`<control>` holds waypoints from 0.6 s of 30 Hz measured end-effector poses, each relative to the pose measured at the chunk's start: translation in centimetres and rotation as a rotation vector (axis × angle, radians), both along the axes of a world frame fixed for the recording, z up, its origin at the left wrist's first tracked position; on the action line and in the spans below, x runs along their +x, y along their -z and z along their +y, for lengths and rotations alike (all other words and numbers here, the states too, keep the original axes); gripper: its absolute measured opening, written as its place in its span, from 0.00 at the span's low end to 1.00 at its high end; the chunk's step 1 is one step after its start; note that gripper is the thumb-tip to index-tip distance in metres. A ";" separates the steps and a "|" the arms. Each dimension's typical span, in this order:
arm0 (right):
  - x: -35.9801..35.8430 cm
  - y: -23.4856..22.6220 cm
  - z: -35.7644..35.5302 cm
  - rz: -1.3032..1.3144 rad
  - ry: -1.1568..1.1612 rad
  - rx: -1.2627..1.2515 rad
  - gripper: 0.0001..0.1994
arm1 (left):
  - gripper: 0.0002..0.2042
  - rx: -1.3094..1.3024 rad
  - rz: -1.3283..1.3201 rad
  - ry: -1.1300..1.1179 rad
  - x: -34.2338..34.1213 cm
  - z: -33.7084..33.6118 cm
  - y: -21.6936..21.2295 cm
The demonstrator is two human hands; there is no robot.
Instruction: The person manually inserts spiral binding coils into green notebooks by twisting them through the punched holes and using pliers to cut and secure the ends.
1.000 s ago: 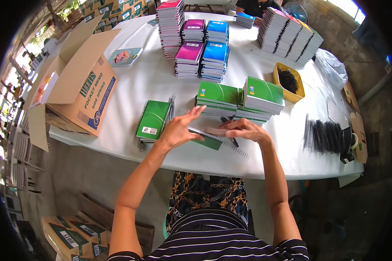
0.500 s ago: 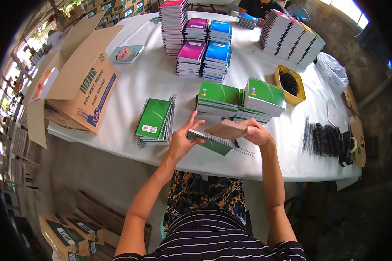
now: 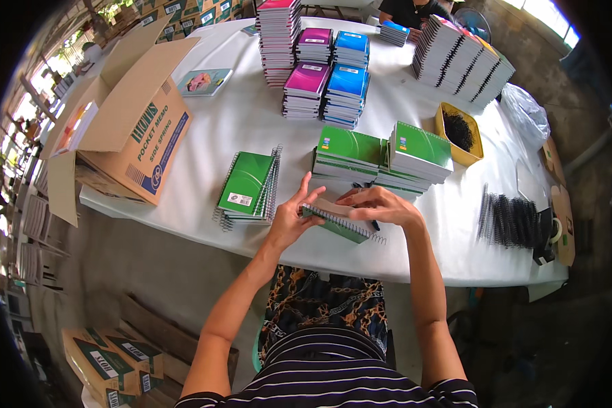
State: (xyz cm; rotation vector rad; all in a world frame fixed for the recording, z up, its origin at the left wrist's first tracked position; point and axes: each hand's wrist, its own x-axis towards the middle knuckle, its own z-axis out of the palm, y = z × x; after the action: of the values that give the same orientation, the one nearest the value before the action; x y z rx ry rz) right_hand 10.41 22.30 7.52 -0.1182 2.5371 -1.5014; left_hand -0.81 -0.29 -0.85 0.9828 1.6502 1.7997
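notebook [image 3: 342, 232] pinched by left hand [image 3: 295, 215] at ten o'clock; right hand [image 3: 382, 206], two o'clock, grips brown pad [image 3: 330, 207]; coil [image 3: 343, 221] seems mid-threading, next needing steady rolling.

To the right of the right fingers [image 3: 368, 196], there is room to slide over the white surface [image 3: 445, 228] up to the black coils [image 3: 508, 217]. Straight ahead of both hands' fingers, the big green stacks [image 3: 350, 146] block the way. Left of the left fingers [image 3: 302, 189], a thin gap runs beside the small green pile [image 3: 246, 178]. Between the fingers, a green notebook [image 3: 338, 228] is in the way.
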 end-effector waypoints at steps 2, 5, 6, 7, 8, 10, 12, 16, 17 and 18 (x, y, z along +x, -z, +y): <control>0.0 0.2 0.2 -0.002 0.020 -0.058 0.27 | 0.52 0.013 -0.032 0.014 -0.1 0.1 0.2; 0.4 -0.4 0.1 0.040 -0.014 -0.049 0.28 | 0.46 0.072 0.000 0.035 -0.2 -0.1 0.6; 0.9 -0.6 -0.1 0.079 -0.015 -0.024 0.29 | 0.42 0.097 0.017 0.068 -0.3 -0.4 0.8; 1.2 -1.0 -0.3 0.120 -0.019 0.005 0.29 | 0.38 0.126 0.036 0.099 -0.6 -0.5 1.1; 2.5 -1.5 0.1 0.091 0.026 -0.012 0.30 | 0.35 0.155 0.055 0.130 -0.9 -0.6 1.4; 6.2 -2.4 2.0 0.133 0.108 0.065 0.30 | 0.30 -0.012 0.130 0.241 -1.8 -1.1 0.5; 10.1 -2.3 4.5 0.157 0.230 0.247 0.28 | 0.27 -0.160 0.069 0.248 -1.9 -1.9 -1.3; 13.7 -0.5 3.3 0.005 0.650 1.076 0.30 | 0.24 -0.103 0.158 -0.049 -0.4 -2.9 -5.0; 12.8 0.6 2.6 0.247 0.675 1.004 0.30 | 0.24 -0.006 0.298 -0.154 0.1 -2.9 -5.1; 10.8 0.6 0.8 0.328 0.621 0.947 0.27 | 0.26 -0.048 0.564 -0.216 0.6 -3.4 -4.7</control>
State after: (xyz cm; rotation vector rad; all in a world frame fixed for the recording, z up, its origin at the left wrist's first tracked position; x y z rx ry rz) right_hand 21.23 23.15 6.88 0.6497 3.4437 -0.2167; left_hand -0.21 -3.71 3.85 1.4296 2.1945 1.6965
